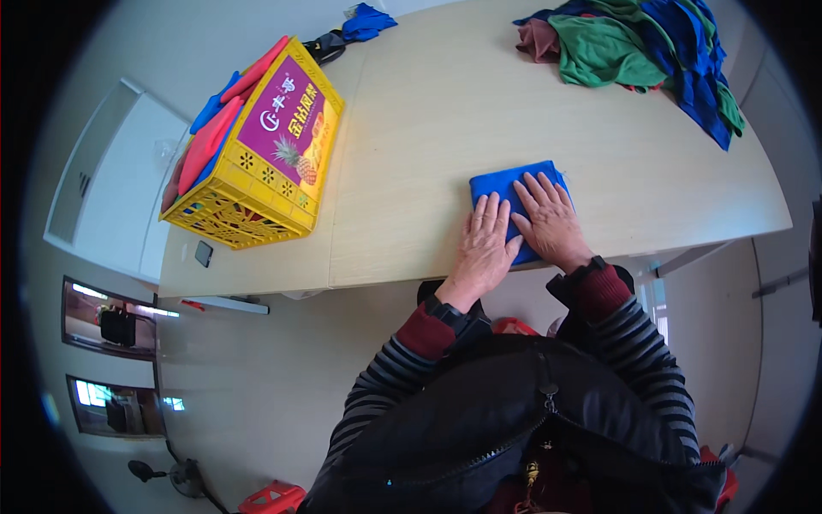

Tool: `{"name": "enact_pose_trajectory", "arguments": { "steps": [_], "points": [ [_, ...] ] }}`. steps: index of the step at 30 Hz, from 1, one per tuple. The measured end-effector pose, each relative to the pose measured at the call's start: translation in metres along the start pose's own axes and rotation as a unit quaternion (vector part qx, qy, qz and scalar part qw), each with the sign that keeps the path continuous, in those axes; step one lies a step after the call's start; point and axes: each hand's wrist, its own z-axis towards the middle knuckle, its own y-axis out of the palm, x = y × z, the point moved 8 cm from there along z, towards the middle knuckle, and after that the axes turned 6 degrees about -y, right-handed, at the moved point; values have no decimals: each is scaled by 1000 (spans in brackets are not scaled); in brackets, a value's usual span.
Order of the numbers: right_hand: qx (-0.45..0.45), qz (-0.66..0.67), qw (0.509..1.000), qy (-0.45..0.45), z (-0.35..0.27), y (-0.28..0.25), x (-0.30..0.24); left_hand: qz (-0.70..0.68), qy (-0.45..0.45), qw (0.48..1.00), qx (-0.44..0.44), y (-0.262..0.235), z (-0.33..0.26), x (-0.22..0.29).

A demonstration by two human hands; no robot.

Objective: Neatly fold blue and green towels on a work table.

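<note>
A blue cloth [503, 181], folded into a thick, roughly square pad, lies near the front edge of the pale wooden table [411, 128]. My left hand [485, 244] rests flat on its left and lower part, fingers stretched out. Beside it, my right hand [553, 224] presses flat on the right part, fingers slightly spread. The two thumbs come close together over the cloth. Neither hand grips anything. Much of the cloth's middle and lower part is hidden beneath the hands.
A yellow plastic crate [244, 204] with a purple printed panel, full of red and blue cloths, stands left. A loose heap of green, blue and brownish cloths [608, 51] lies far right. A phone [204, 254] sits at the left front edge; a small blue cloth [368, 22] lies far back.
</note>
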Motion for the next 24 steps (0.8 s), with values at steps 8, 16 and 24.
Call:
{"name": "enact_pose_trajectory", "arguments": {
  "steps": [8,16,24],
  "points": [
    [9,-16,1000,19,-3,-1,18,13,3,1000,-2,2,4,4],
    [48,42,996,62,-38,-13,46,4,-14,999,34,-4,-11,0],
    [54,-8,994,96,-90,-16,91,-36,1,997,69,-18,-29,-14]
  ]
}}
